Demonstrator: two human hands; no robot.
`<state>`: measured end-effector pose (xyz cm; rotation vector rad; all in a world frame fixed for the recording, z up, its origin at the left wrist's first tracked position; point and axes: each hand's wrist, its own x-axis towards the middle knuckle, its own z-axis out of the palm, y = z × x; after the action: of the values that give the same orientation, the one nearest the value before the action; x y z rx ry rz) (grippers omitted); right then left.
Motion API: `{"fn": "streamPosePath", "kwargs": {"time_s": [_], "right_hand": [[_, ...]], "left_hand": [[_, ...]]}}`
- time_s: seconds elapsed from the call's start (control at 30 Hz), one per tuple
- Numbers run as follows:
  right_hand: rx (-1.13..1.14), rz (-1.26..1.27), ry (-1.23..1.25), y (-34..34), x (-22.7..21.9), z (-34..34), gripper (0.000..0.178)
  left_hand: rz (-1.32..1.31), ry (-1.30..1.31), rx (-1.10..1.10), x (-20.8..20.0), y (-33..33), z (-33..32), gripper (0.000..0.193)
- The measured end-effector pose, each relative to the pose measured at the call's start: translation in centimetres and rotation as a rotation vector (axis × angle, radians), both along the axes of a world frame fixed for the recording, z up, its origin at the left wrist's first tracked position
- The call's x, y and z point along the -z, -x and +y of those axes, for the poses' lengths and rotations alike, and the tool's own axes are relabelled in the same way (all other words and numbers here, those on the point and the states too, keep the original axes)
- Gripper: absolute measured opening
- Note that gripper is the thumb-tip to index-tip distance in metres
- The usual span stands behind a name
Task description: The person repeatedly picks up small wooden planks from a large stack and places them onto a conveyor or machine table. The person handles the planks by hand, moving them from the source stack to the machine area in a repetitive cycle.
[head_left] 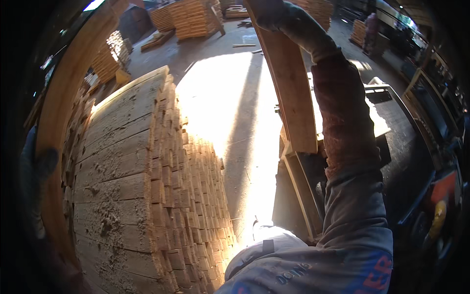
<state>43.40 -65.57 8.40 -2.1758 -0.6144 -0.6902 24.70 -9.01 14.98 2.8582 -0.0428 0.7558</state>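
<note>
Arms spread in a sunlit timber yard, you stand beside a stack of planks (193, 196), its top dusted with wood shavings (115, 218). Your left hand (45, 164), gloved, grips the left board (66, 93) at the far left, beside the stack, thumb across its face and fingers hidden behind. Your right hand (269, 15), raised high, is at the upper end of the right board (290, 81); in shadow and cut by the view's edge, its fingers do not show how far they close.

The right board slants down toward a wooden frame (304, 196); whether they touch, you cannot tell. Good handling here likely means a firm palm high on that board, an eye on its low end, and steady footing, since glare on the floor (220, 93) could mask loose scraps.
</note>
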Motion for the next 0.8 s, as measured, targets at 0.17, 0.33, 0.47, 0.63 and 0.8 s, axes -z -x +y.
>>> {"fn": "streamPosePath", "kwargs": {"time_s": [0.17,0.33,0.47,0.63,0.8], "right_hand": [[0.573,0.301,-0.52,13.9,12.2,-18.9,0.057],[1.355,0.627,-0.514,25.2,27.6,-36.1,0.082],[1.768,0.802,-0.512,25.2,35.9,-41.3,0.085],[1.619,0.96,-0.712,16.1,36.9,-39.1,0.099],[0.918,0.532,-1.461,18.6,37.4,-38.4,0.121]], "left_hand": [[0.125,0.06,0.568,3.2,-6.7,-17.2,0.08],[0.504,0.211,0.785,8.3,-10.7,-34.8,0.052],[0.626,-0.026,0.896,14.6,-12.7,-47.0,0.047],[0.814,-0.043,0.917,21.8,-11.3,-56.4,0.067],[1.03,0.182,0.941,27.2,-8.3,-63.2,0.062]]}}
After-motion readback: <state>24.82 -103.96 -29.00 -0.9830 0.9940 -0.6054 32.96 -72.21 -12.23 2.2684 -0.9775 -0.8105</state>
